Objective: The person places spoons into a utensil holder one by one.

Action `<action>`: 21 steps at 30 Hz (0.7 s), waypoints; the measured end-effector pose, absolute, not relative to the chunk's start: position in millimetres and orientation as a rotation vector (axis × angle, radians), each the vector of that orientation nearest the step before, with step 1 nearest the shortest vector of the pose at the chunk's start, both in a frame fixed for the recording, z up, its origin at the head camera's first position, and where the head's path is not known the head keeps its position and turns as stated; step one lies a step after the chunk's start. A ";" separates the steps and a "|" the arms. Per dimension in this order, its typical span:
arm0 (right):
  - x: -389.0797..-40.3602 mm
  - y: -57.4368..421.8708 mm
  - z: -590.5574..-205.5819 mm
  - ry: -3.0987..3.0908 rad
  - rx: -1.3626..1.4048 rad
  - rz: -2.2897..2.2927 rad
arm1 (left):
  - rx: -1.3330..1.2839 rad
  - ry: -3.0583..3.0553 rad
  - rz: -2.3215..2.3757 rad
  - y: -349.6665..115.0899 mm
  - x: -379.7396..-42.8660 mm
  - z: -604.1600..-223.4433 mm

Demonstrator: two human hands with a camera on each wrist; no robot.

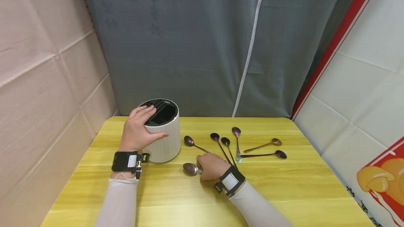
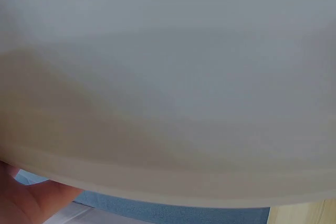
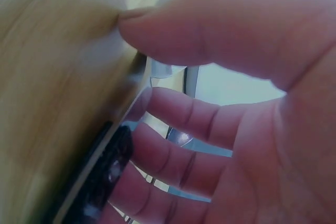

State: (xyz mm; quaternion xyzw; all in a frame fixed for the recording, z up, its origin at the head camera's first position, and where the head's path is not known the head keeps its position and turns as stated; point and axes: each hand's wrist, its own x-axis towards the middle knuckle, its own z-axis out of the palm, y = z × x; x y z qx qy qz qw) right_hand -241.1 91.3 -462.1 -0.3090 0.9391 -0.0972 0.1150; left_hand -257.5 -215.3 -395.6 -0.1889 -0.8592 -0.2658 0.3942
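A white ribbed utensil holder (image 1: pixel 164 143) with a black divided top insert (image 1: pixel 165 114) stands tilted on the table. My left hand (image 1: pixel 139 130) holds it from the left, fingers over its rim and thumb along its front. In the left wrist view the holder's pale wall (image 2: pixel 184 103) fills most of the picture. My right hand (image 1: pixel 213 166) is low over the table, its fingers and thumb around a dark metal spoon (image 1: pixel 190 169), whose bowl points left. In the right wrist view the thumb and fingertips (image 3: pixel 157 98) meet the spoon's edge; a black part (image 3: pixel 105 177) lies beside the fingers.
Beyond the right hand lie several spoons: a brownish one (image 1: pixel 189 140), a purple one (image 1: pixel 236 131), a black one (image 1: pixel 225 141) and a coppery one (image 1: pixel 276 142). A grey curtain (image 1: pixel 189 52) hangs behind the wood-grain table (image 1: pixel 176 206).
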 end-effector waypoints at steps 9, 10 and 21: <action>-241.9 94.0 -465.7 2.730 -0.912 -0.293 | -0.461 -2.202 -0.684 -214.8 -257.1 -396.9; -242.1 94.1 -465.9 2.728 -0.910 -0.294 | -0.458 -2.205 -0.685 -214.7 -256.8 -396.9; -247.0 94.7 -469.3 2.721 -0.925 -0.323 | -0.437 -2.229 -0.748 -212.2 -259.6 -397.5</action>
